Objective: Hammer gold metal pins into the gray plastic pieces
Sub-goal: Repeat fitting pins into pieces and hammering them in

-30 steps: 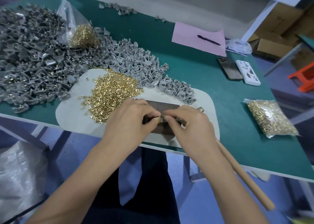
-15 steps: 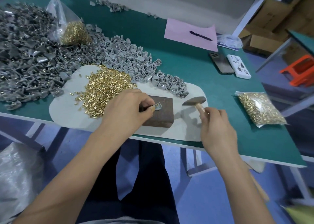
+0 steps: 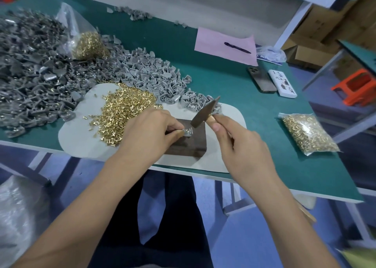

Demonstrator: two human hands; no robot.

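My left hand (image 3: pixel 148 133) pinches a small gray plastic piece (image 3: pixel 188 132) with a gold pin in it, held on the dark metal block (image 3: pixel 189 145). My right hand (image 3: pixel 242 145) grips the wooden handle of a small hammer (image 3: pixel 204 113), its head tilted just above the piece. A loose heap of gold pins (image 3: pixel 124 111) lies on the pale mat (image 3: pixel 81 137) left of the block. A large pile of gray plastic pieces (image 3: pixel 40 80) covers the green table (image 3: pixel 254 113) at left and behind the mat.
An open bag of pins (image 3: pixel 89 44) sits in the gray pile; a sealed bag of pins (image 3: pixel 307 133) lies at right. A pink sheet (image 3: pixel 215 46) with a pen (image 3: pixel 237 47), a phone (image 3: pixel 261 79) and a white power strip (image 3: pixel 281 83) lie at the back right.
My right hand picked the hammer up off the mat and brought its head over the piece on the block. The left hand kept the piece pinned there.
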